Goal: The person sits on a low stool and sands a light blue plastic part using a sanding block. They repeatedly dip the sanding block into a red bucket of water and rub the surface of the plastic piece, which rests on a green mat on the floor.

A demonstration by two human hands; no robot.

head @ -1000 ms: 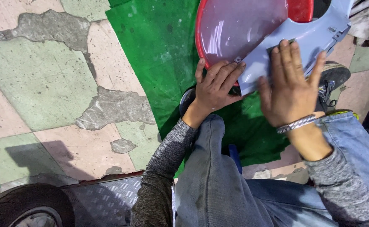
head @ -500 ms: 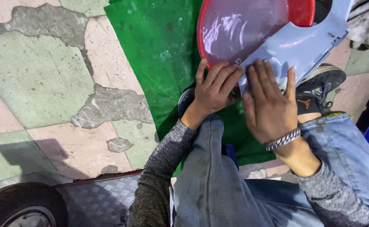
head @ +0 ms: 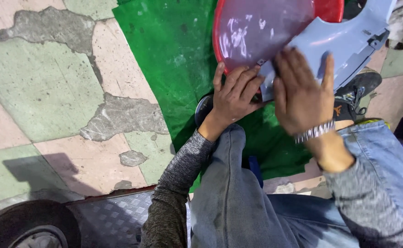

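Pressing flat, your right hand (head: 302, 94) lies with fingers spread open on the pale blue plastic panel (head: 348, 41), which rests over the green sheet (head: 174, 59) on the cracked tiled floor (head: 41, 92). Your left hand (head: 233, 98) curls its fingers against the panel's lower edge, beside the red-rimmed clear cover (head: 256, 27). No labels are discernible.

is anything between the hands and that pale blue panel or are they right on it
Nothing visible stands between them. The right hand lies flat on the pale blue panel, palm down. The left hand rests at the panel's lower left edge, fingers against it beside the red basin.
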